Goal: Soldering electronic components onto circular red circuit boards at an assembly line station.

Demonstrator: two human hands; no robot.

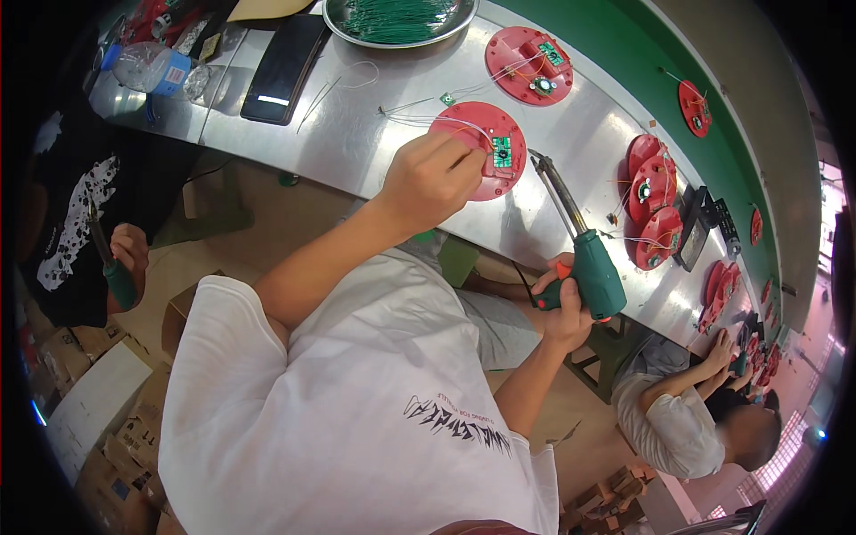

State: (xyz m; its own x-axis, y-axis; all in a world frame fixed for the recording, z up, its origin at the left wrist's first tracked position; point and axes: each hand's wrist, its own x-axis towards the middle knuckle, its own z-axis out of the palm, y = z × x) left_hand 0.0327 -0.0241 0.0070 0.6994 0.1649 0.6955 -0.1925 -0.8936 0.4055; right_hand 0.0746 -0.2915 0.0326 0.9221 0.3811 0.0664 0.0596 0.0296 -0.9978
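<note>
Shiny metal counter (pixel 330 152) | clock's middle: nearest red disc (pixel 481 125), lying flat | 1 o'clock: second red disc (pixel 517 71) | between 3 and 4: bunch of red discs (pixel 658 178) beside dark boxy thing (pixel 697 236) | 10 o'clock: black phone (pixel 283 71), then bottle (pixel 159 69) on its side | 11 o'clock: metal bowl (pixel 392 44)

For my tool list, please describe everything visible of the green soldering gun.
The soldering gun has a green, plastic-looking body with orange-red parts, a long metal barrel and a thin tube beside it. The right hand grips its handle; the narrow tip points away from the person, beside the red disc, apparently not touching it.
</note>
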